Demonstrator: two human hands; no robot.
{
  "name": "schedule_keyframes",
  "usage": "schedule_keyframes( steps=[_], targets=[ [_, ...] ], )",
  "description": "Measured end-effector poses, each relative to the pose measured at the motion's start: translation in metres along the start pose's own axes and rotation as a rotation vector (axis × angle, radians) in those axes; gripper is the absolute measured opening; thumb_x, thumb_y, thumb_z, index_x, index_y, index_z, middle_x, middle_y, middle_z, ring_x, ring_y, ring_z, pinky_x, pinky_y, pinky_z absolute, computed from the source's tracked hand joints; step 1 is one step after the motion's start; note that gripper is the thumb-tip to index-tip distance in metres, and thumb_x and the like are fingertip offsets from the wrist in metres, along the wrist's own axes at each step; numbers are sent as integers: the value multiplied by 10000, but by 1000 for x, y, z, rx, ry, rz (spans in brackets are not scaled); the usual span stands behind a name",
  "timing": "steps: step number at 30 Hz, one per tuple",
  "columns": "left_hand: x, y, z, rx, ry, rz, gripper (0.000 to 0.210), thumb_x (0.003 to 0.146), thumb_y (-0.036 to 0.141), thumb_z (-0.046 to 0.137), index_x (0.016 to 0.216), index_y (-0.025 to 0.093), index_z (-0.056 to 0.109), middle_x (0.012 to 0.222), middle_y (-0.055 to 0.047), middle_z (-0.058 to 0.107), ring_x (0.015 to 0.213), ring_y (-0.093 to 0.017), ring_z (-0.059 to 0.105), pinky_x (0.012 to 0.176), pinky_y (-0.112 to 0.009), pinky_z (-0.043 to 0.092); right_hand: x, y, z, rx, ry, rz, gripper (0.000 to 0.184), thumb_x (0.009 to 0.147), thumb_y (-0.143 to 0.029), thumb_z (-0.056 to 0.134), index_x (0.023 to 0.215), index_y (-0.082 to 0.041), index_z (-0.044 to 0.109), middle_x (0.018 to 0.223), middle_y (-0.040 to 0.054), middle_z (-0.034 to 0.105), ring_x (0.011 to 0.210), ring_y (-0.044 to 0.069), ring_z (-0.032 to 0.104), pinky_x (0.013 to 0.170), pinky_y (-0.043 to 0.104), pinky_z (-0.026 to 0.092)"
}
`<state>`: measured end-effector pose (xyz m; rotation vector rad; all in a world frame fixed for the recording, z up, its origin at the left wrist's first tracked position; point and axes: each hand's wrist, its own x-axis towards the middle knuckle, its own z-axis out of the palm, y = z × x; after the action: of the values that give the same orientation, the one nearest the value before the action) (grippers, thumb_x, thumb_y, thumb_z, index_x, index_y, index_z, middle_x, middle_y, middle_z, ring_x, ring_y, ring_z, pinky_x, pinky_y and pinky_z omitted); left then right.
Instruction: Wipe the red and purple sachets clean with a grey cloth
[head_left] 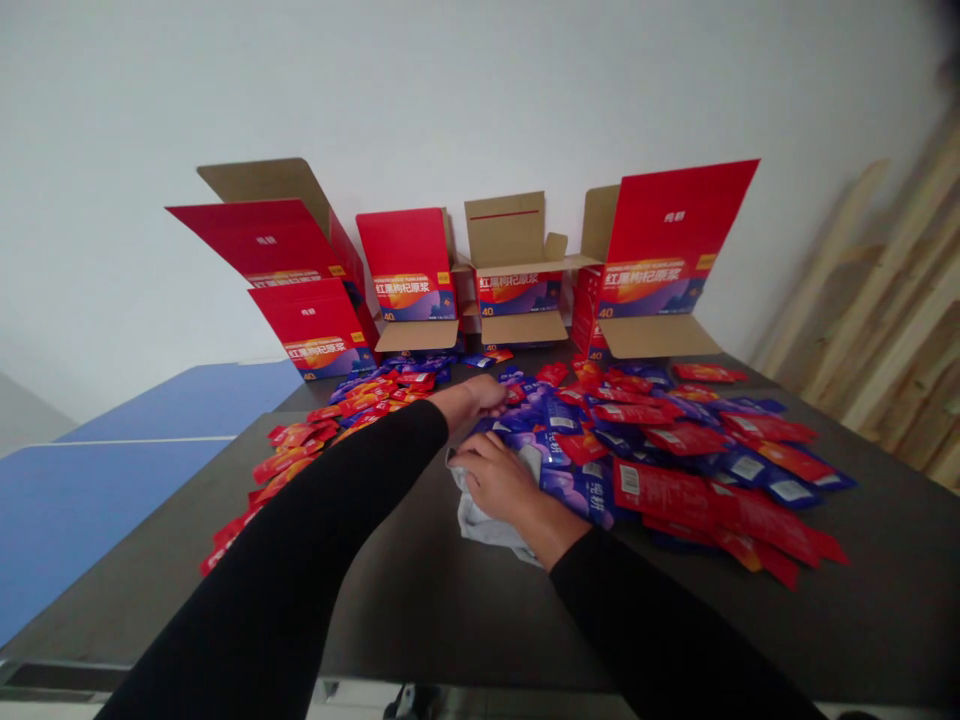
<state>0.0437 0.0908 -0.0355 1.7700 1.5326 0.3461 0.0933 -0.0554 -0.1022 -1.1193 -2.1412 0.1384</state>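
Note:
My left hand (484,395) reaches to the near edge of the right-hand pile, its fingers curled in among the packets. A small red piece (516,393) shows right at its fingertips; what the fingers hold is hidden. Closer to me, my right hand (501,478) is closed on a crumpled grey cloth (484,525) lying on the dark table (420,600). Blue-purple sachets (574,485) lie against the cloth. Red sachets (667,490) and more blue ones spread to the right. A second heap of red and blue sachets (300,440) lies beyond my left forearm.
Red printed cartons with open flaps stand along the back: two stacked at left (319,335), then a carton (412,285), another (519,292) and one at right (652,280). A blue table (157,450) adjoins at left. Wooden boards (885,320) lean at right.

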Motion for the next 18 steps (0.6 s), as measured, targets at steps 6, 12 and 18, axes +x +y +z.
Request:
schedule_keyframes(
  steps=[6, 12, 18],
  targets=[
    [45, -48, -20, 7, 180, -15, 250, 876, 197, 606, 630, 150, 622, 535, -25, 559, 494, -117, 504, 499, -228, 359, -2, 2, 4, 70, 106, 27, 378, 803, -29, 597, 1086, -246, 722, 1110, 54, 632, 1079, 236, 524, 959, 380, 504],
    [93, -65, -7, -22, 365, 71, 115, 867, 236, 648, 941, 156, 681, 865, -83, 683, 801, -184, 653, 745, -261, 487, -5, 1, 6, 119, 257, 70, 396, 790, -19, 563, 1088, -228, 722, 1086, 70, 627, 1055, 237, 548, 962, 396, 508],
    [135, -55, 4, -8, 503, 162, 562, 829, 233, 723, 1351, 135, 539, 1443, -191, 427, 1189, -210, 593, 1082, -250, 379, -5, -1, 6, 134, 365, 138, 379, 801, -50, 523, 1057, -248, 721, 1043, 64, 636, 1007, 236, 579, 921, 409, 521]
  ],
)
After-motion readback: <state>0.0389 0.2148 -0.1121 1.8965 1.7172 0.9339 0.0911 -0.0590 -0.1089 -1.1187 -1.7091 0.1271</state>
